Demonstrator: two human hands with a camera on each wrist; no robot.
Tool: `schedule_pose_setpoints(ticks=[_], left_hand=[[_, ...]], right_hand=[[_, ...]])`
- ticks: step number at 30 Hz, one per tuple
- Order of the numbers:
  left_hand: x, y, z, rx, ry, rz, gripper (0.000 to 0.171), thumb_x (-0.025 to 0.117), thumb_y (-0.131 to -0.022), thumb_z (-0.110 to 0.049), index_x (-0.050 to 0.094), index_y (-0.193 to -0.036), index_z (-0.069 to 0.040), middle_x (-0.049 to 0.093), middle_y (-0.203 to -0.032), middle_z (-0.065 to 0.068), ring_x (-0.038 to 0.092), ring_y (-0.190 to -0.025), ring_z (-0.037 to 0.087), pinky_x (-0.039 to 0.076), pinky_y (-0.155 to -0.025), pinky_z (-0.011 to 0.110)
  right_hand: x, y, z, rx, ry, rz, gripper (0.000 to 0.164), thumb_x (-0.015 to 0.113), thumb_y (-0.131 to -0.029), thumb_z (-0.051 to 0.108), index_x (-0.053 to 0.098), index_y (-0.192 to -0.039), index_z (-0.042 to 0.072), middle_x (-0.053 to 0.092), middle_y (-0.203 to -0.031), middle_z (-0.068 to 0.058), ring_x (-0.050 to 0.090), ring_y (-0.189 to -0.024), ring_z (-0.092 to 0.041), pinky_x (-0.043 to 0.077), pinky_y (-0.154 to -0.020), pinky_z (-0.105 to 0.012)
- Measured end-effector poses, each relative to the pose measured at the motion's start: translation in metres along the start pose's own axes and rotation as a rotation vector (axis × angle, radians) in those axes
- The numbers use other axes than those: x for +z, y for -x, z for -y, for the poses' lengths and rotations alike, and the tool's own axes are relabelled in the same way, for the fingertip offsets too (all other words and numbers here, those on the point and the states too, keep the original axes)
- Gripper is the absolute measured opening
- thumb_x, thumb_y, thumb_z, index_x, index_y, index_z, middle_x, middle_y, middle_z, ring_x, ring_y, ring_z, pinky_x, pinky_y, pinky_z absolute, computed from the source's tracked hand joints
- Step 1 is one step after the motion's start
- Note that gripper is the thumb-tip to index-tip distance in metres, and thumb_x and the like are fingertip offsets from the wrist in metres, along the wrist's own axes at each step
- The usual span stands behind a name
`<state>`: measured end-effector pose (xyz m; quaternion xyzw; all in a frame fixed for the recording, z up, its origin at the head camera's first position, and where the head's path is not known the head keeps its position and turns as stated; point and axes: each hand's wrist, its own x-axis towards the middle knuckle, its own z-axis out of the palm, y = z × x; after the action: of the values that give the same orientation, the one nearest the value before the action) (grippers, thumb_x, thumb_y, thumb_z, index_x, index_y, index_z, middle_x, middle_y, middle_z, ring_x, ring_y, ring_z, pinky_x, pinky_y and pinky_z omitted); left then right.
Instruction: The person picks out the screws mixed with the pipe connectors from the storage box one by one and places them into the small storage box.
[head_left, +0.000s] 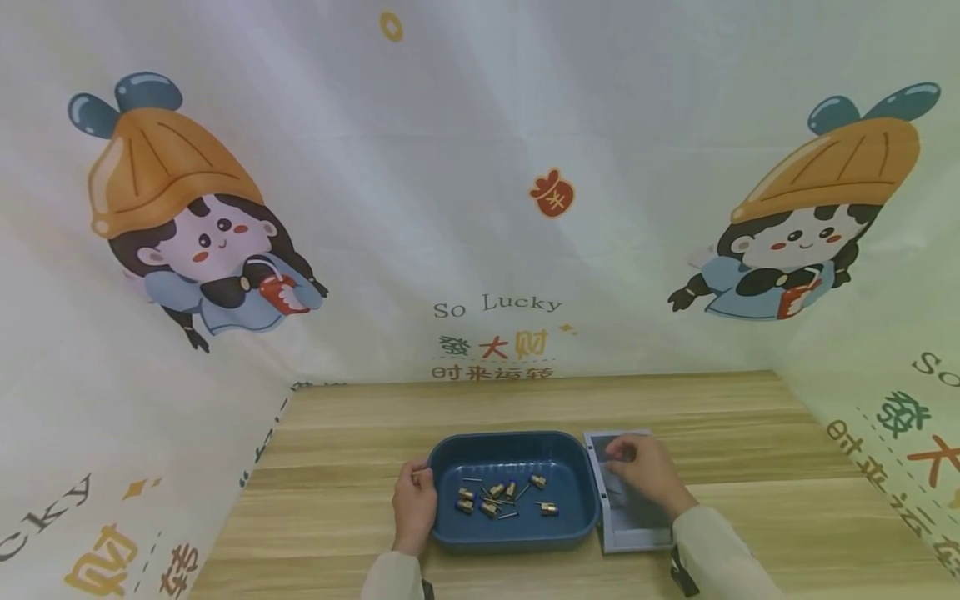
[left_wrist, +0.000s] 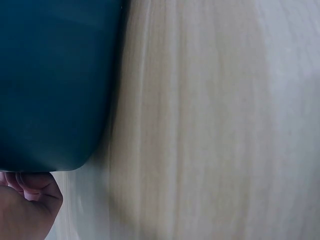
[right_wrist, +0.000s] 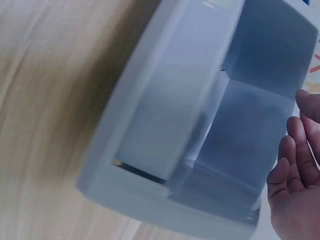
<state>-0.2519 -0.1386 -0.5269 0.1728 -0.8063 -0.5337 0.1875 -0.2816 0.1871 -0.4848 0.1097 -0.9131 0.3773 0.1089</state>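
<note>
A dark blue tray (head_left: 517,537) sits on the table, holding several brass-coloured cylindrical pieces (head_left: 549,508) and thin metal pins (head_left: 508,515). My left hand (head_left: 415,504) holds the tray's left end, fingers bent at the rim. In the left wrist view that hand (left_wrist: 30,205) is tucked against the tray's lower edge (left_wrist: 55,162). My right hand (head_left: 648,471) hovers over a grey open box (head_left: 637,542) beside the tray. The right wrist view shows its fingers (right_wrist: 295,150) loosely bent beside the box opening (right_wrist: 240,135), with nothing visible in them.
The grey box stands close against the tray's right end. Wood-grain table (head_left: 337,450) surrounds both. A pale printed cloth (head_left: 375,208) rises as a wall behind the table and along both sides.
</note>
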Motion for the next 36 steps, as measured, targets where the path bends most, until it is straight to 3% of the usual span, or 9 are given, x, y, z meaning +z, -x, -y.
schedule_pose_setpoints(ticks=[12, 17, 25, 36], left_hand=[[-0.002, -0.002, -0.004, 0.004, -0.01, 0.008, 0.018, 0.051, -0.092, -0.002, 0.059, -0.106, 0.004, 0.065, -0.087, 0.017, 0.058, -0.078, 0.025, 0.045, -0.072, 0.038], [-0.002, -0.002, -0.003, 0.008, -0.011, 0.002, 0.017, 0.051, -0.091, -0.002, 0.059, -0.105, 0.004, 0.064, -0.085, 0.016, 0.058, -0.076, 0.024, 0.045, -0.071, 0.037], [-0.002, -0.001, -0.002, 0.01, 0.004, 0.003, 0.016, 0.051, -0.091, -0.001, 0.059, -0.104, 0.004, 0.063, -0.084, 0.016, 0.056, -0.075, 0.022, 0.044, -0.069, 0.035], [-0.002, 0.001, 0.001, 0.008, 0.009, 0.005, 0.016, 0.051, -0.091, 0.0, 0.059, -0.103, 0.004, 0.061, -0.08, 0.013, 0.053, -0.071, 0.019, 0.043, -0.067, 0.034]], right_hand=[[-0.002, -0.014, 0.023, -0.011, -0.049, 0.013, 0.014, 0.075, -0.071, -0.001, 0.069, -0.084, -0.001, 0.068, -0.077, -0.009, 0.055, -0.069, -0.01, 0.044, -0.063, -0.022], [0.007, -0.018, 0.031, -0.038, -0.065, 0.036, 0.015, 0.075, -0.072, 0.0, 0.068, -0.085, -0.002, 0.068, -0.078, -0.009, 0.055, -0.068, -0.008, 0.045, -0.063, -0.021], [0.025, -0.021, 0.047, -0.009, -0.107, 0.092, 0.016, 0.075, -0.073, -0.001, 0.069, -0.088, -0.001, 0.068, -0.08, -0.006, 0.054, -0.07, -0.009, 0.045, -0.064, -0.021], [0.047, -0.022, 0.054, -0.079, -0.159, 0.113, 0.016, 0.075, -0.072, -0.002, 0.069, -0.087, -0.003, 0.067, -0.076, -0.007, 0.054, -0.067, -0.007, 0.046, -0.062, -0.021]])
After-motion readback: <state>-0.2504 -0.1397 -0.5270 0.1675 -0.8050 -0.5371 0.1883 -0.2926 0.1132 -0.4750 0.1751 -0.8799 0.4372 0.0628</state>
